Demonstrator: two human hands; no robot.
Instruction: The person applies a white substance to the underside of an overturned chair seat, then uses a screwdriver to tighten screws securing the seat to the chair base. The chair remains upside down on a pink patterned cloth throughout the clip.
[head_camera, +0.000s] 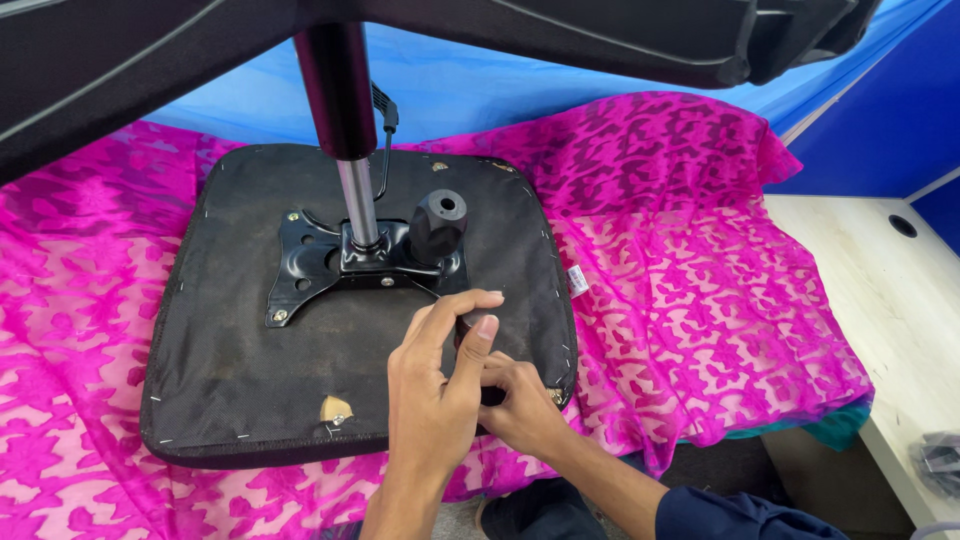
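Observation:
An upturned black chair seat (250, 340) lies on pink patterned cloth. A black metal mounting plate (300, 270) is fixed at its middle, with a gas-lift column (345, 130) rising from it and a black knob (438, 225) beside it. My left hand (435, 390) and my right hand (520, 400) are together at the seat's near right edge. Both grip a small dark cylindrical handle (470, 325), partly hidden by my fingers.
The pink cloth (700, 280) covers a table, with blue sheeting (560, 90) behind. A pale wooden desk (890, 290) with a cable hole stands at the right. Black chair base arms (600, 35) hang overhead. A torn spot (335, 408) shows near the seat's front edge.

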